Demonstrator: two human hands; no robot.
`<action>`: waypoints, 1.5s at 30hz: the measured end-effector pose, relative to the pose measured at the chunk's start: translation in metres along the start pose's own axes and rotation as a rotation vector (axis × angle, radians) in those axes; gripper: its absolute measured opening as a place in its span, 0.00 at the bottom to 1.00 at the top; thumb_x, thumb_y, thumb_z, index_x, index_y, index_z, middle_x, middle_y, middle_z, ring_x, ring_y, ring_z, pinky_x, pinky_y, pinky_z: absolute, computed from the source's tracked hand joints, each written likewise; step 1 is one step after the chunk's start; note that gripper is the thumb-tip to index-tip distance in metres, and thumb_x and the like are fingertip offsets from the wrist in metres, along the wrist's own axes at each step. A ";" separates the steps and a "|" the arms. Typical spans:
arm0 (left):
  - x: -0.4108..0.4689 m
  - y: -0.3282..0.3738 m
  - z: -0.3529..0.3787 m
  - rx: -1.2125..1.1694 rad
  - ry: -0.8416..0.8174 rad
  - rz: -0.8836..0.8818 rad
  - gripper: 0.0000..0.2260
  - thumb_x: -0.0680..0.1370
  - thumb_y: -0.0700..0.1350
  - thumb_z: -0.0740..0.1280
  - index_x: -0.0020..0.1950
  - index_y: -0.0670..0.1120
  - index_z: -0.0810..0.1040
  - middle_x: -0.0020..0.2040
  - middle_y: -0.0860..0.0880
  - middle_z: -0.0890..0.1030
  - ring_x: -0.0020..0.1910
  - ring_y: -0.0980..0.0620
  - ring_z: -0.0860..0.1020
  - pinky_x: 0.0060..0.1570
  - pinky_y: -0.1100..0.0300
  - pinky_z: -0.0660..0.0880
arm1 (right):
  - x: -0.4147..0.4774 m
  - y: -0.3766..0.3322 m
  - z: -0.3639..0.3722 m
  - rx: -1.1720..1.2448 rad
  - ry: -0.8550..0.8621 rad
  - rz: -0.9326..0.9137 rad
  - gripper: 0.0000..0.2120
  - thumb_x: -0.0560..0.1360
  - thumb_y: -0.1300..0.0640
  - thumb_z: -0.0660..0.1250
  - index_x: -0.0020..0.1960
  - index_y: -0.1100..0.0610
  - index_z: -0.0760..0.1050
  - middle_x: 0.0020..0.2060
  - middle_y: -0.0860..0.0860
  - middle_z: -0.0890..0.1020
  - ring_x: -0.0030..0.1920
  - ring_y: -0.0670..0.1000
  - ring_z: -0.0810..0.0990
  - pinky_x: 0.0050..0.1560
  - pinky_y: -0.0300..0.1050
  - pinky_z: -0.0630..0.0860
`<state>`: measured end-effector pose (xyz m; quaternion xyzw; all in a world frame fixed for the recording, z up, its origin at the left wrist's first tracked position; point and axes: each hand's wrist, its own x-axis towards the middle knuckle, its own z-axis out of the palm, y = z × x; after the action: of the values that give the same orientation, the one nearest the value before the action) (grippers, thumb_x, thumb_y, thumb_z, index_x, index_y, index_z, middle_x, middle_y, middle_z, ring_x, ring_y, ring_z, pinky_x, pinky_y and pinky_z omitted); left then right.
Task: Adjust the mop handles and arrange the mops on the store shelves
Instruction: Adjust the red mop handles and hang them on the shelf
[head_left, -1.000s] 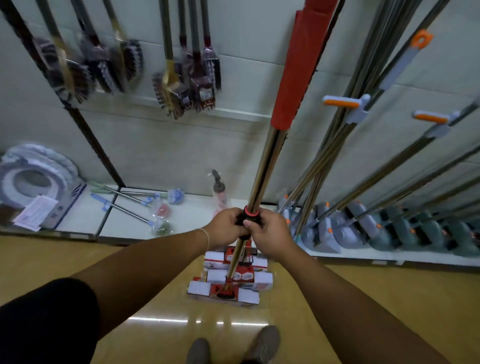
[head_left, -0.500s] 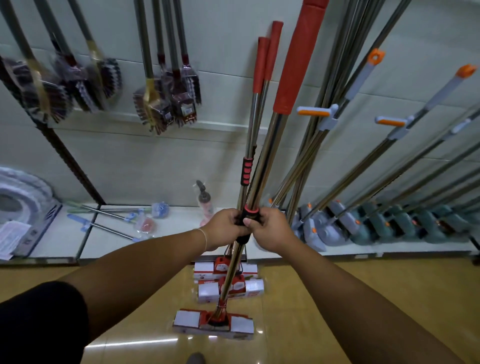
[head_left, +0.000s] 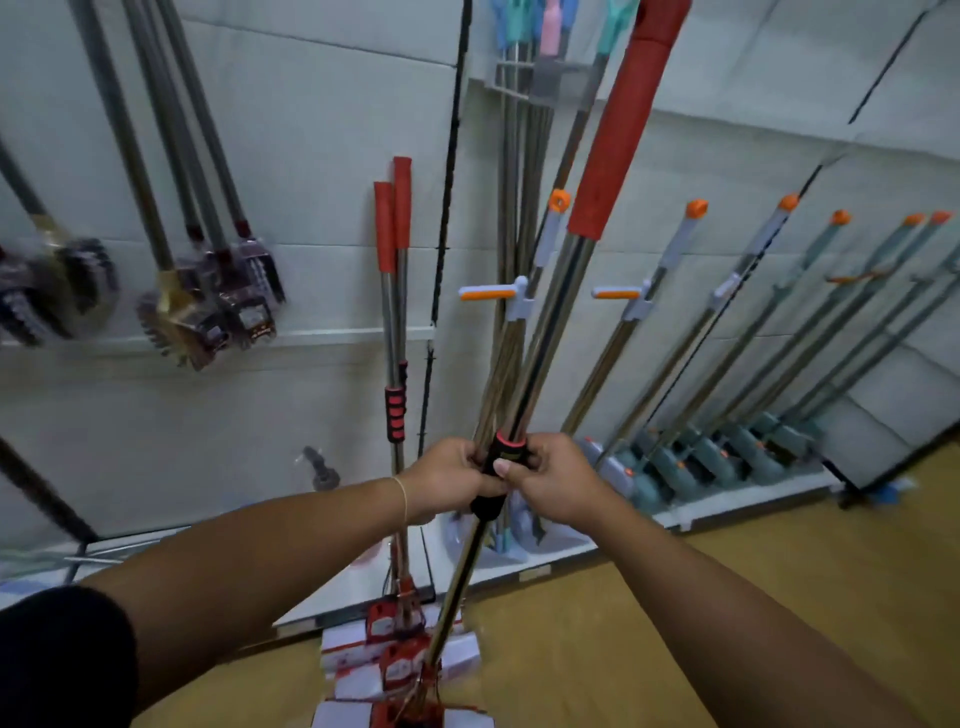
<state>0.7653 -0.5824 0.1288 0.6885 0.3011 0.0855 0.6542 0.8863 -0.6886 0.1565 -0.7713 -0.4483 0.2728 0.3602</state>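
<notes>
Head view: a pale wall (head_left: 311, 130) fills the background, with a wooden floor (head_left: 727, 597) at 5 o'clock and a low shelf (head_left: 566, 551) along the wall's foot. A row of mops (head_left: 691, 447) leans at 3 o'clock. At centre stands the held mop (head_left: 550, 332), tilted toward 1 o'clock, its head by boxed mop heads (head_left: 457, 654) at 6 o'clock. The left hand (head_left: 453, 475) and right hand (head_left: 551, 480) are both curled tight around its black collar (head_left: 498, 467).

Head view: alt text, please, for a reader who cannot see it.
Both hands, left hand and right hand, grip the black-and-red collar of a red-gripped mop handle whose head rests on the floor. Two matching mops lean against the shelving behind.
</notes>
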 end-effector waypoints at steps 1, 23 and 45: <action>0.004 0.011 0.010 0.008 -0.014 0.011 0.09 0.71 0.37 0.75 0.39 0.44 0.75 0.38 0.41 0.77 0.40 0.46 0.77 0.40 0.53 0.73 | -0.004 -0.001 -0.015 0.011 0.014 -0.008 0.08 0.77 0.60 0.70 0.54 0.63 0.82 0.45 0.55 0.86 0.46 0.50 0.83 0.48 0.45 0.80; 0.077 0.243 0.262 0.133 -0.327 0.328 0.09 0.73 0.38 0.74 0.49 0.37 0.78 0.42 0.44 0.82 0.41 0.49 0.82 0.38 0.50 0.82 | -0.115 0.042 -0.321 0.158 0.583 -0.054 0.07 0.74 0.60 0.74 0.51 0.58 0.84 0.41 0.56 0.86 0.44 0.54 0.84 0.50 0.54 0.81; 0.137 0.345 0.491 0.110 -0.516 0.551 0.11 0.78 0.42 0.69 0.59 0.42 0.75 0.52 0.41 0.81 0.53 0.43 0.82 0.48 0.41 0.81 | -0.176 0.128 -0.507 0.205 1.063 -0.034 0.06 0.74 0.63 0.73 0.48 0.53 0.82 0.39 0.47 0.84 0.41 0.43 0.83 0.45 0.39 0.81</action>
<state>1.2315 -0.9144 0.3563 0.7766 -0.0657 0.0656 0.6231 1.2480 -1.0461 0.3715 -0.7567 -0.1878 -0.1186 0.6149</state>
